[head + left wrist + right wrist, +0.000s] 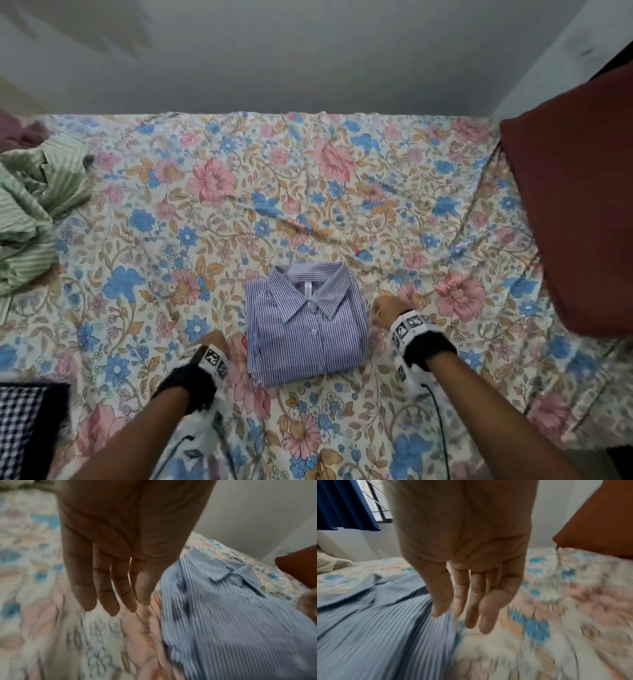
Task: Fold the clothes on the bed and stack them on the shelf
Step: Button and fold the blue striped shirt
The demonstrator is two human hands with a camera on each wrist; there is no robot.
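Note:
A blue striped shirt [306,323] lies folded into a neat rectangle, collar up, in the middle of the floral bed sheet [274,192]. My left hand [214,341] hovers just left of the shirt [231,615] with its fingers [106,599] straight and pointing down, holding nothing. My right hand [385,310] is at the shirt's right edge. In the right wrist view its fingers [471,601] hang straight, and the thumb tip touches the shirt's edge [441,616].
A crumpled green striped garment [30,209] lies at the left of the bed, with a mauve cloth [24,132] behind it. A rust-brown pillow [579,219] stands at the right. A checked fabric [20,431] shows at the lower left. A white wall is behind.

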